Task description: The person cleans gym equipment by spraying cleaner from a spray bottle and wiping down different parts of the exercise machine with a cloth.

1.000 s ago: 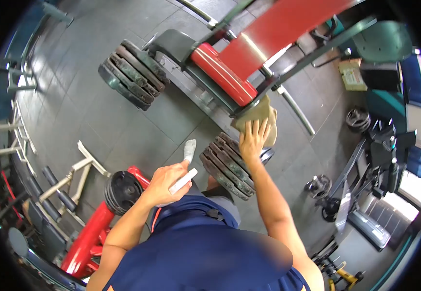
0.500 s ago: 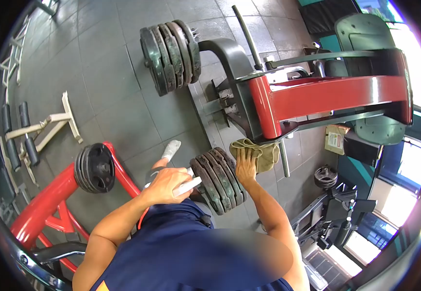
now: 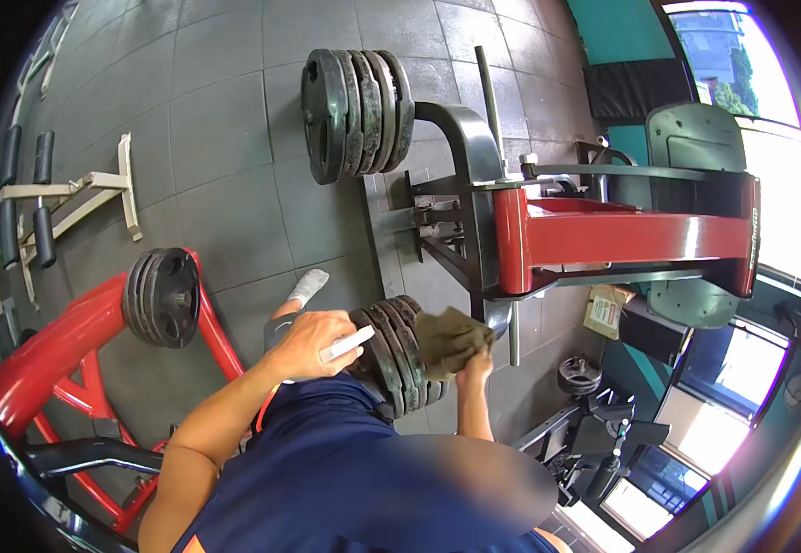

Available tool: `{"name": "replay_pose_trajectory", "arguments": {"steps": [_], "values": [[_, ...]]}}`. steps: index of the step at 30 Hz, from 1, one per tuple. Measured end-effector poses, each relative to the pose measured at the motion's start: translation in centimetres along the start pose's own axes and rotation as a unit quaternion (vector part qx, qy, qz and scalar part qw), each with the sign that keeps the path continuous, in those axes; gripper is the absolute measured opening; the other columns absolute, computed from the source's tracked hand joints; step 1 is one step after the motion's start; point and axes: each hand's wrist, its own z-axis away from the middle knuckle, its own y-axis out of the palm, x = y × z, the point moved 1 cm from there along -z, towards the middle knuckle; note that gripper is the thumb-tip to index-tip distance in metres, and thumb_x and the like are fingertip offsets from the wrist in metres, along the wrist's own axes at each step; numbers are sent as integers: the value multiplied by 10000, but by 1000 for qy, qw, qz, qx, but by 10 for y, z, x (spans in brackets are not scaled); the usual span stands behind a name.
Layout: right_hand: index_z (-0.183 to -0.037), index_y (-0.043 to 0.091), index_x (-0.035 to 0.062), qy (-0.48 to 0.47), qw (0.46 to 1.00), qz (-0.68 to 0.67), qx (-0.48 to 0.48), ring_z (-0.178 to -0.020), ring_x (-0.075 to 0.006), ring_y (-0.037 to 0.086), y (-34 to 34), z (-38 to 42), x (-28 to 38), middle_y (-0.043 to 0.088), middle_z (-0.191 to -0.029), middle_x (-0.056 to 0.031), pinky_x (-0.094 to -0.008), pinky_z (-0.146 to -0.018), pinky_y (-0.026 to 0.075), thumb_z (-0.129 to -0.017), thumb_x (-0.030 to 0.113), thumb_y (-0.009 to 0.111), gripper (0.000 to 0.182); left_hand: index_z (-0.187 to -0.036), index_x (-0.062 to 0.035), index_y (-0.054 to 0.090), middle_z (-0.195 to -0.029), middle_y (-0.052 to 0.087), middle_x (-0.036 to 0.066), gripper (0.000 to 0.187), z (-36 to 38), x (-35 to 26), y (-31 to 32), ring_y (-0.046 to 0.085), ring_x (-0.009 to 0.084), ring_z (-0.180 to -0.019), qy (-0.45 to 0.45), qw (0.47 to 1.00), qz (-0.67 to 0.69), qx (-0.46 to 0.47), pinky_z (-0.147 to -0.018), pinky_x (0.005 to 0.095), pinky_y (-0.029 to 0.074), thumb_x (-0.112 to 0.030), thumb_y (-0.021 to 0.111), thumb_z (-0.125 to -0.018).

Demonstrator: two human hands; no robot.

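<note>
My left hand [image 3: 306,343] is closed around a narrow white object [image 3: 347,344], whose kind I cannot tell. It is held just left of a stack of worn, dark weight plates [image 3: 391,355] in front of my body. On the other side of the stack, my right hand [image 3: 476,367] grips a bunched olive-brown cloth [image 3: 453,341] by its edge. The cloth hangs beside the plates and overlaps their right face in this view. Behind it stands a weight machine with a red beam [image 3: 612,238] and a black frame.
Another plate stack [image 3: 359,115] sits on the machine's far arm. To the left is a red frame [image 3: 59,336] carrying dark plates [image 3: 163,298], with a cream bench frame [image 3: 78,203] beyond. A cardboard box [image 3: 606,311] and more gym equipment [image 3: 594,415] stand at the right.
My right hand has lifted the cloth off the machine near the plates and drawn it back, now bunched in the fingers. The view has shifted slightly; my left hand still holds the white object.
</note>
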Motion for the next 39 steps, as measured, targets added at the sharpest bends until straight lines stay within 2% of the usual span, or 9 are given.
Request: {"name": "replay_pose_trajectory", "arguments": {"steps": [6, 14, 18, 25, 30, 32, 33, 35, 39], "values": [[-1354, 509, -41, -38, 982, -184, -5, -1218, -358, 590, -24, 41, 73, 576, -1359, -187, -522, -1065, 485, -1085, 233, 368, 409, -771, -25, 616, -737, 566, 155, 211, -116, 15, 36, 586, 375, -692, 171, 979, -49, -103, -607, 475, 471, -214, 687, -834], [-1383, 457, -31, -110, 952, -283, -35, -1233, -326, 586, -60, 149, 108, 568, -1362, -173, -484, -1074, 483, -1083, 204, 408, 385, -726, -55, 696, -769, 673, 171, 234, -282, 45, 82, 667, 394, -728, 106, 976, -146, -126, -634, 485, 529, -279, 693, -794], [-1372, 464, -28, -77, 937, -332, -76, -1214, -309, 590, -83, 168, 88, 582, -1334, -164, -471, -1056, 491, -1080, 201, 415, 375, -736, -40, 702, -705, 670, 214, 291, -293, 36, 90, 677, 412, -703, 21, 983, -175, -55, -637, 484, 534, -327, 702, -783], [-1358, 492, -38, -54, 914, -368, -164, -1215, -313, 589, -60, 170, 79, 586, -1332, -162, -461, -1058, 482, -1064, 220, 462, 393, -661, -54, 666, -687, 655, 236, 268, -292, 30, 139, 660, 441, -686, 85, 970, -184, 134, -649, 521, 528, -292, 630, -777], [-1388, 470, -28, -124, 853, -408, -303, -1231, -320, 578, 34, 180, 107, 563, -1363, -181, -469, -1065, 465, -1071, 225, 449, 406, -747, -22, 643, -779, 664, 223, 278, -291, 39, 124, 657, 448, -774, 132, 941, -183, 252, -686, 530, 516, -294, 660, -800], [-1384, 484, -24, -189, 833, -384, -351, -1231, -332, 577, 94, 169, 117, 561, -1365, -196, -478, -1062, 457, -1069, 217, 453, 398, -758, -21, 622, -797, 634, 201, 259, -289, 49, 90, 647, 426, -793, 174, 932, -154, 279, -701, 512, 509, -272, 669, -800], [-1373, 498, -28, -232, 871, -129, -413, -1244, -350, 561, 121, 148, 93, 559, -1363, -203, -484, -1070, 438, -1062, 207, 465, 391, -766, -29, 621, -801, 621, 184, 230, -291, 53, 70, 640, 413, -788, 208, 921, -164, 286, -697, 499, 507, -250, 671, -803], [-1353, 501, -32, -374, 845, 164, -345, -1250, -363, 528, 179, 110, 89, 558, -1335, -200, -455, -1076, 394, -991, 150, 538, 407, -768, -41, 624, -800, 593, 144, 161, -282, 50, 18, 618, 381, -765, 250, 911, -152, 292, -677, 468, 500, -187, 678, -812], [-1363, 539, 28, -439, 849, 291, -51, -1198, -440, 528, 278, 10, 90, 569, -1309, -246, -521, -1055, 399, -869, 146, 622, 515, -767, -31, 634, -798, 594, 145, 144, -279, 55, -62, 620, 372, -751, 226, 898, -195, 324, -665, 458, 497, -160, 689, -801]]}}
